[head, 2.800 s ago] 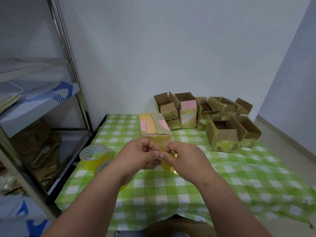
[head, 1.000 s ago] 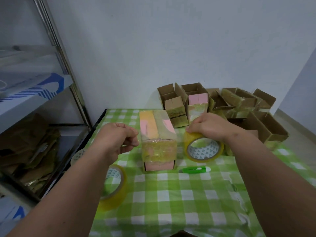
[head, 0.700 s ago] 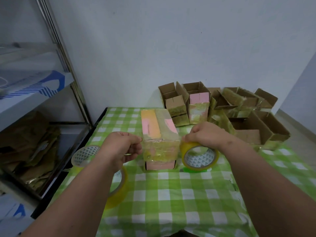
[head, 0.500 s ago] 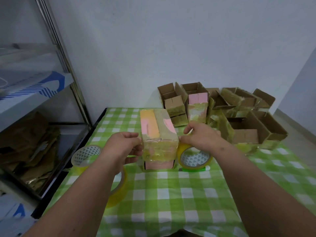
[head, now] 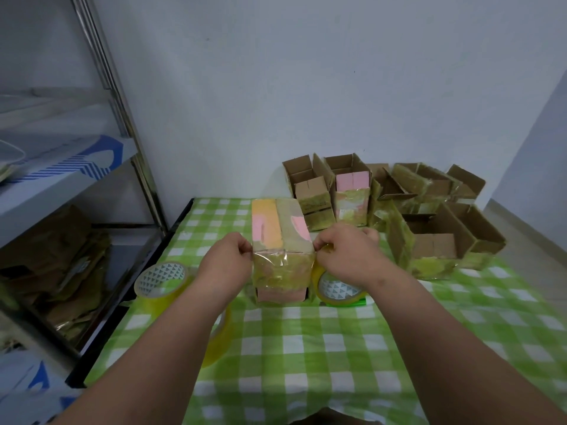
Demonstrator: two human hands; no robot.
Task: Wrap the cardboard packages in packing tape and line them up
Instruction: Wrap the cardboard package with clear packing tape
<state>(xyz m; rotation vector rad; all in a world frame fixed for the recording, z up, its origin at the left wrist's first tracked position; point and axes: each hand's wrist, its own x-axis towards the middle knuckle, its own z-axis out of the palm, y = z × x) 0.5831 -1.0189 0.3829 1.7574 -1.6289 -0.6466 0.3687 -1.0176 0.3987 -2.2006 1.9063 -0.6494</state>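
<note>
Head view, package: we see the cardboard package (head: 280, 240) standing near the middle of the checked tablecloth (head: 322, 348), its long side running away from us, pink and orange patches on top, and its near end face covered in yellowish tape.
Tape strip: we read a stretch of clear tape (head: 283, 261) laid across the near end face at the top edge, pulled tight from one side to the other.
Left hand: our left hand (head: 227, 265) pinches the free end of the tape against the package's left near corner, fingers curled.
Right hand: our right hand (head: 346, 256) grasps the tape roll (head: 337, 289) just beside the package's right near corner; the roll sits low, touching or nearly touching the cloth.
Cutter: a green tool (head: 357, 302) lies under the roll's edge, mostly hidden.
Spare rolls: two more rolls to the left, one (head: 161, 282) standing by the table edge, one (head: 219, 338) partly behind our left forearm.
Other boxes: a cluster of open cardboard boxes (head: 429, 234) at the far right of the table, several already taped.
Shelving: a metal rack (head: 92, 185) to the left.
Step in hand: we judge this to be a band of tape being wound round the package.
Next move: it calls for carrying the roll on round the right side while the left end stays pressed down, and keeping the tape taut to avoid wrinkles.
</note>
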